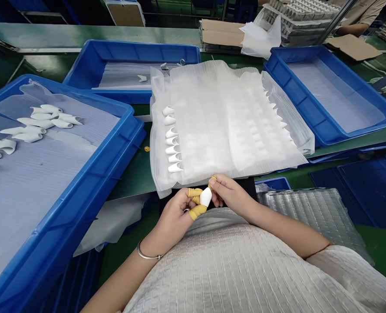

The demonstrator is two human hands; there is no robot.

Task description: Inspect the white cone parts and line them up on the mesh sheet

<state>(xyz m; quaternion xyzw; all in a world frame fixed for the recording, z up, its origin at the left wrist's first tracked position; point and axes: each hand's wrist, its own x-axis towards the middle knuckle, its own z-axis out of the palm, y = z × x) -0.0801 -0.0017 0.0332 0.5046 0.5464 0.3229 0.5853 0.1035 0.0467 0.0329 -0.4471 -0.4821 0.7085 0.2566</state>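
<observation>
Between my hands, at the near edge of the foam-covered stack, is a small white curved part (pixel 206 197). My left hand (pixel 183 208), with yellow finger covers, is closed on it from the left. My right hand (pixel 227 191) is pinched at its upper right side, one yellow-covered fingertip showing; whether it grips the part is too small to tell. White foam sheeting (pixel 212 121) lies beyond my hands, with a column of similar white parts (pixel 172 150) showing along its left side and more edges poking out on its right.
A blue tray (pixel 114 130) at left holds several loose white parts (pixel 33 126). Another blue tray (pixel 137 45) behind holds a few. A foam-lined blue tray (pixel 310 126) stands at right. Clear plastic trays (pixel 316 213) lie below right. Cartons (pixel 222 32) and a person's arm (pixel 354 29) are behind.
</observation>
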